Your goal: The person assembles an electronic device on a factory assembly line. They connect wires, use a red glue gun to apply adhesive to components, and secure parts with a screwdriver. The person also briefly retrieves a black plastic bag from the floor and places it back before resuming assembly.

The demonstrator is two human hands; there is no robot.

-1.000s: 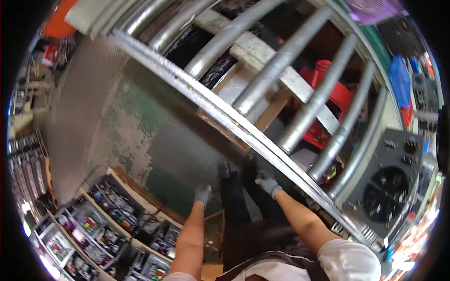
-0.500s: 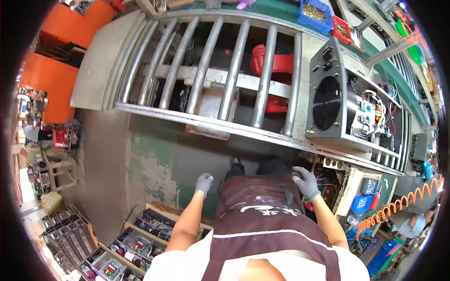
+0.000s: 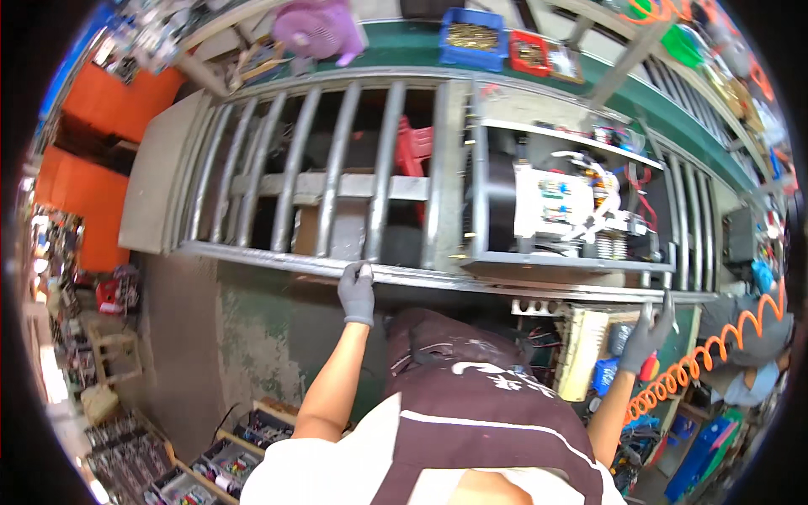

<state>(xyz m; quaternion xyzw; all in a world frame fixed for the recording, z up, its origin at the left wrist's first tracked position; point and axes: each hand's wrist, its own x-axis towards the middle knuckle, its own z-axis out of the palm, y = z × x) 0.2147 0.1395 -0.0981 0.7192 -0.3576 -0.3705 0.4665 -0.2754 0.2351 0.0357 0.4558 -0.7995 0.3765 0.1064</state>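
Head view: on the silver metal roller conveyor [image 3: 421,276], a grey open metal box [image 3: 564,263] full of boards, coils and wiring, lying close to the near edge, right of the bare rollers. At that near edge, left of the box and apart from it, the grey-gloved left hand [image 3: 357,299], fingers bent onto the rail; cannot tell whether clamped or merely resting. By the same edge, just below the box's near right corner, the right hand [image 3: 646,341], also grey-gloved, fingers spread apart; cannot tell whether touching the rail.

Chief risk, as judged from here: unwanted rolling. From a push on one corner alone, possible skewing of the box, or a slide past the rail and over the near edge; likely cause, uneven force from hands set so far apart. Next, pinching: for fingers on the rail, possible trapping under the box's bottom edge, or a slip into a gap between rollers.

Inside the box, exposed red leads [image 3: 646,210], liable to be hooked by a gloved finger and pulled loose. Beside the right forearm, an orange coiled hose [image 3: 659,396], likely to catch during a quick turn. Beyond the far edge, a blue plastic bin of brass-coloured parts [image 3: 471,57], prone to spilling if jolted.
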